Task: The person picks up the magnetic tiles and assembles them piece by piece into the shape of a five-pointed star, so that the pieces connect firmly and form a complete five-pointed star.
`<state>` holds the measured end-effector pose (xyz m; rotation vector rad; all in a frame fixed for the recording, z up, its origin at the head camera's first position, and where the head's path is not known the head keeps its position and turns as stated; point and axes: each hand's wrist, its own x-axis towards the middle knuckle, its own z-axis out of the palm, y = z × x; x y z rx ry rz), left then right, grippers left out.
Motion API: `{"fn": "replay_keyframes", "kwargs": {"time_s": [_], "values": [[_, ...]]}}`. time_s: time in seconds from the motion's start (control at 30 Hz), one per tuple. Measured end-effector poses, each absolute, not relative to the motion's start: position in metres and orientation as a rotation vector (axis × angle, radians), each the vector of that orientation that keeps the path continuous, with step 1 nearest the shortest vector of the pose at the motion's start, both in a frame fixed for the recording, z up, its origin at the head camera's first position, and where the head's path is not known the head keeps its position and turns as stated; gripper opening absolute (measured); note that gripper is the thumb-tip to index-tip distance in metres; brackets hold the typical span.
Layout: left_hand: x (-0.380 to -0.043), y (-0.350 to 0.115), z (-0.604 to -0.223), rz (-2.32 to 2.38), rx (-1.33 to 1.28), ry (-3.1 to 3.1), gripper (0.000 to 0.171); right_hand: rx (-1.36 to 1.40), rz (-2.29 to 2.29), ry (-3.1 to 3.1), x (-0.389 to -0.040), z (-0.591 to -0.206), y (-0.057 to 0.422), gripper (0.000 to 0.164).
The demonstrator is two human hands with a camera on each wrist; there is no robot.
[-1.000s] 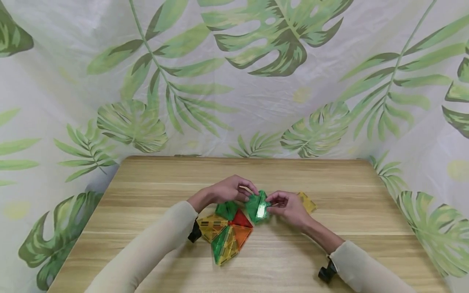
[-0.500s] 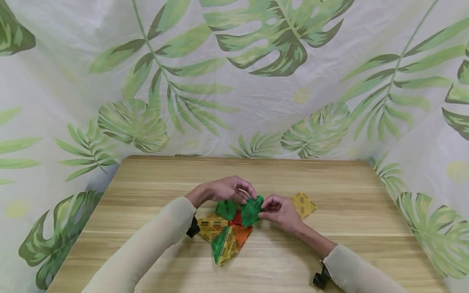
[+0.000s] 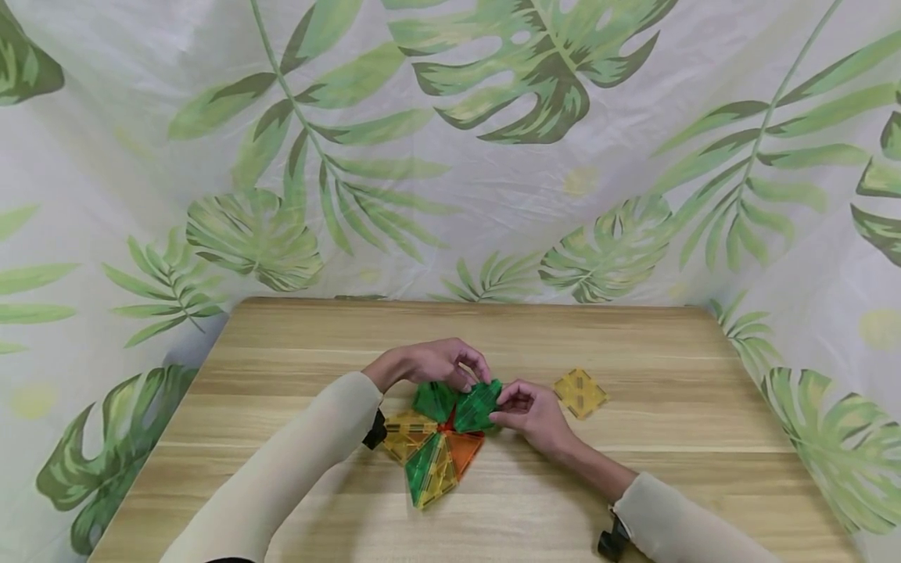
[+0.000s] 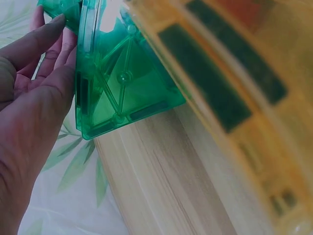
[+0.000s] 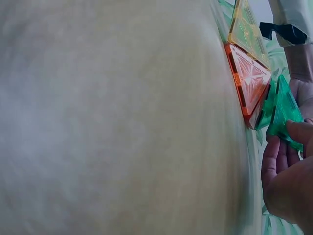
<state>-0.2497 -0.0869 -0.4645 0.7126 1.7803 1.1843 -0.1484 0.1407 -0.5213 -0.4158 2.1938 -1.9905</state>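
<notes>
My left hand pinches the upper edge of a pair of green translucent magnetic tiles from the far side. Thumb and fingers of my right hand grip the same tiles at their right edge. The pair is tilted and overlaps the back right of a ring of triangular magnetic tiles, hiding most of a red one. In that ring are another green tile, yellow tiles and an orange tile. The right wrist view shows the held green tile beside the raised orange tile.
A pair of yellow magnetic tiles lies flat to the right, behind the right hand. All of it rests on a wooden table, whose back edge meets a leaf-printed cloth.
Both hands have brought the green pair left and slightly toward me, over the red tile. The right hand moved left, baring the yellow pair behind it.
</notes>
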Motion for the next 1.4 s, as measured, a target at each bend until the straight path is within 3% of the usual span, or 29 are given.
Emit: {"fn": "replay_keyframes", "kwargs": {"time_s": [1.03,1.23,1.4], "values": [[-0.248,-0.084,-0.458,1.004,0.758,1.878,0.026,-0.223,-1.805,2.286,-0.150,-0.522,0.131,0.026],[-0.247,-0.092,-0.452,0.977,0.843,1.937,0.025,-0.368,-1.683,2.496,-0.150,-0.519,0.132,0.025],[-0.247,-0.107,-0.444,0.845,0.997,2.047,0.022,-0.717,-1.551,2.640,-0.125,-0.507,0.122,0.028]]}}
